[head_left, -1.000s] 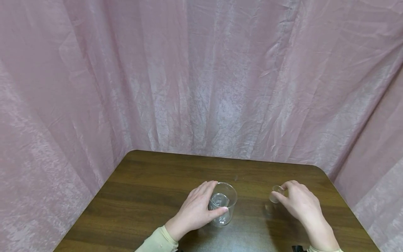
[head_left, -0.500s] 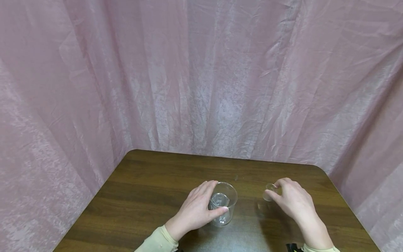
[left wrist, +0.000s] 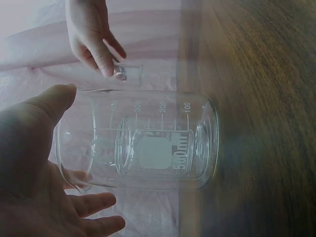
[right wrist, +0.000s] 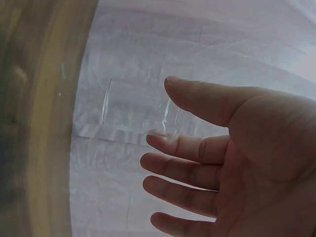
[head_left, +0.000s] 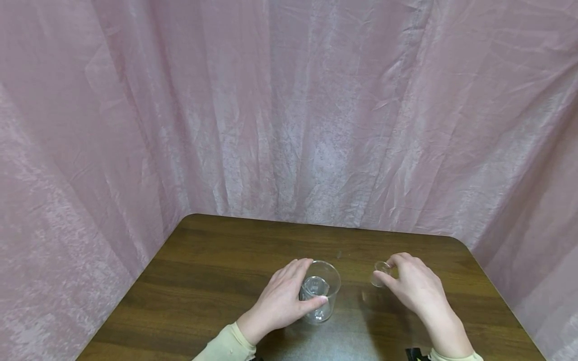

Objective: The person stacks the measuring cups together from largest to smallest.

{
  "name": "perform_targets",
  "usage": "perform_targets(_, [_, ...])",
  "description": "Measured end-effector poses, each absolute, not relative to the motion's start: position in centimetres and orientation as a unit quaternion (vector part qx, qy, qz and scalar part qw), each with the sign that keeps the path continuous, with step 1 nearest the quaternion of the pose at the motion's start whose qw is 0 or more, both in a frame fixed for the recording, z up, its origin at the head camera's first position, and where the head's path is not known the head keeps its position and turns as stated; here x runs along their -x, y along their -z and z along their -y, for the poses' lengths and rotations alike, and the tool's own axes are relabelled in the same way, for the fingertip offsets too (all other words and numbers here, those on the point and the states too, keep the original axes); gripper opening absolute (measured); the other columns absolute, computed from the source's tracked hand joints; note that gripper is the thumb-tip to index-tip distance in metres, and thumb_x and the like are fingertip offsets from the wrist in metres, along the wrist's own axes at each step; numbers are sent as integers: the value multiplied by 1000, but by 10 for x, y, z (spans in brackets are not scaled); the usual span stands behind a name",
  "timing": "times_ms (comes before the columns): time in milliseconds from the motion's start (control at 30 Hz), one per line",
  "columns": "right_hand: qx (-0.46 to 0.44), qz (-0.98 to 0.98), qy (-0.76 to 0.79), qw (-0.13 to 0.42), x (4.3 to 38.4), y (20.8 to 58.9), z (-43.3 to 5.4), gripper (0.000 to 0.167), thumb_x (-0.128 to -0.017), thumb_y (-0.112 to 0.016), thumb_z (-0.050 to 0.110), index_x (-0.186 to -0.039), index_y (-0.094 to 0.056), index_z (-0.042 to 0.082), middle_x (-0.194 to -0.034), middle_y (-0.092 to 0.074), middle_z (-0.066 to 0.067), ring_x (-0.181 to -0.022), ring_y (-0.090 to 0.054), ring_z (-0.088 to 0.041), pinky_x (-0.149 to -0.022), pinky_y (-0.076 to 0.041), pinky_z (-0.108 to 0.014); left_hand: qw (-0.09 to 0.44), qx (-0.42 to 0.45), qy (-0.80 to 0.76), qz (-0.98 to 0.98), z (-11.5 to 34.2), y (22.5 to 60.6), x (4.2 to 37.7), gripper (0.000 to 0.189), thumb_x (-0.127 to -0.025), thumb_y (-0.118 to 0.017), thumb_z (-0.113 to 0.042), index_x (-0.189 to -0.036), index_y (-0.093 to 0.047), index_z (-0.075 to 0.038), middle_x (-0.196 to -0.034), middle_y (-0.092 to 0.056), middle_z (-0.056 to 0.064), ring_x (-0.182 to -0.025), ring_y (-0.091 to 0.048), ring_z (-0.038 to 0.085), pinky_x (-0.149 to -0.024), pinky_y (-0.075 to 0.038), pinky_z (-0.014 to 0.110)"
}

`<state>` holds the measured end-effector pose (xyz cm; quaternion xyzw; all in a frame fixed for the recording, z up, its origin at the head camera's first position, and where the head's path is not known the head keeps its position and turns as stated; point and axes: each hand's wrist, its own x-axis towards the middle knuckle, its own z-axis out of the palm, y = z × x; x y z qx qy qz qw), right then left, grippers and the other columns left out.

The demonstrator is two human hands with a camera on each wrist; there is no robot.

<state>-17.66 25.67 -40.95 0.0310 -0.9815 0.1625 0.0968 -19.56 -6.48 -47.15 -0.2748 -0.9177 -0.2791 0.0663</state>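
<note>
A large clear glass beaker point(head_left: 332, 304), marked 500 ml in the left wrist view, stands upright on the table. A smaller glass beaker point(head_left: 315, 287) stands inside it. My left hand point(head_left: 284, 301) holds the large beaker near its rim, thumb on the near side and fingers on the far side. To the right, my right hand point(head_left: 417, 286) pinches a small clear beaker point(head_left: 378, 279) near its rim, between thumb and index finger. In the right wrist view this small beaker point(right wrist: 133, 106) hangs above the table, its other fingers apart from it.
The brown wooden table point(head_left: 217, 260) has rounded far corners. Pink velvet curtains point(head_left: 289, 125) hang behind it and along both sides. A small pale mark point(head_left: 339, 254) shows on the tabletop beyond the large beaker.
My right hand has moved left with the small beaker, towards the large beaker. The left hand and the large beaker have stayed in place.
</note>
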Motion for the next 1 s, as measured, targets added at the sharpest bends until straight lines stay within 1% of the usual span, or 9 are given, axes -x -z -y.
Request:
perform_targets(167, [-33, 981, -167, 95, 176, 407, -250, 44, -98, -81, 51, -113, -77, 10, -135, -72, -16, -121, -67, -44, -83, -58, -66, 64, 273, 276, 919, 65, 471, 196, 90, -99, -70, -68, -166, -46, -13, -165, -53, 8, -157, -44, 36, -126, -37, 59])
perform_targets(367, [-40, 980, -173, 93, 177, 406, -245, 40, -98, -82, 50, -110, -77, 13, -136, -72, -15, -122, -67, -44, -82, -58, -66, 65, 273, 277, 919, 65, 472, 196, 91, -99, -70, -68, -166, -46, -12, -165, -52, 9, -157, -44, 38, -126, -37, 59])
perform_targets(733, [-70, 974, -176, 122, 179, 401, -232, 42, -97, -83, 47, -113, -78, 9, -130, -73, -15, -117, -69, -44, -81, -59, -65, 67, 274, 279, 918, 65, 471, 196, 90, -100, -70, -68, -166, -46, -12, -165, -52, 9, -156, -44, 38, -126, -37, 59])
perform_targets(1000, [-80, 972, -179, 126, 181, 398, -219, 41, -97, -84, 46, -114, -78, 9, -130, -74, -13, -116, -70, -42, -85, -60, -63, 67, 275, 277, 918, 65, 472, 196, 90, -100, -70, -68, -166, -46, -12, -165, -53, 8, -156, -45, 38, -126, -37, 59])
